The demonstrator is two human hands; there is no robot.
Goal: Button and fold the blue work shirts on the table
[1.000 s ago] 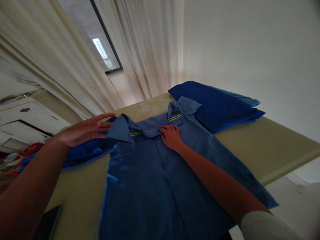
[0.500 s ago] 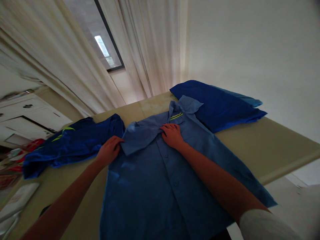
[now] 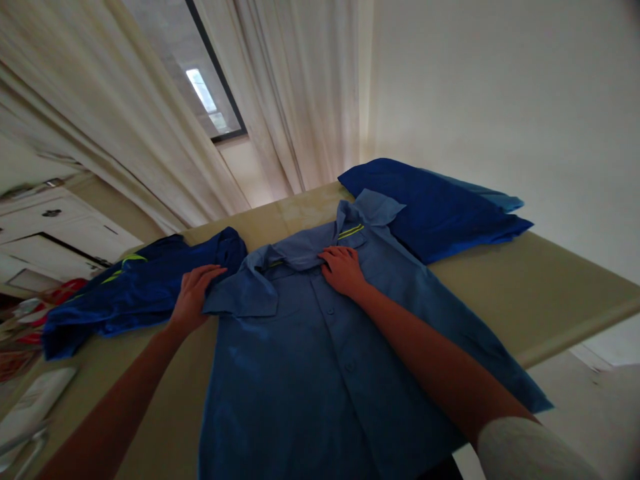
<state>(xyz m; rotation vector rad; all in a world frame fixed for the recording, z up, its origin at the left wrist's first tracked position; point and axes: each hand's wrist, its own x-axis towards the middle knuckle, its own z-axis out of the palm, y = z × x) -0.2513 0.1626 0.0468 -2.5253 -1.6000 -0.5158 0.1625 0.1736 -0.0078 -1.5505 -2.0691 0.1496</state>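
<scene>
A blue-grey button shirt [image 3: 290,373] lies front up on the table, with buttons down its middle and yellow stripes above a chest pocket. My right hand [image 3: 344,270] rests on its upper front near the collar, fingers spread and pressing the cloth. At the shirt's left short sleeve [image 3: 245,293] is my left hand [image 3: 194,297], its fingers stretched out along the sleeve's outer edge. The thumb of that hand is not clearly seen. Rumpled cloth around the collar [image 3: 300,248] hides part of the neckline.
A darker blue garment [image 3: 150,287] with yellow-green marks lies to the left on the beige table [image 3: 500,300]. More blue clothing [image 3: 440,207] is piled at the back right. A white object [image 3: 37,403] sits at the left edge. Curtains [image 3: 310,87] hang behind.
My left hand has moved left and its fingers have straightened. The left sleeve has swung outward to the left, unfolding from the shirt's chest. My right hand has stayed in place.
</scene>
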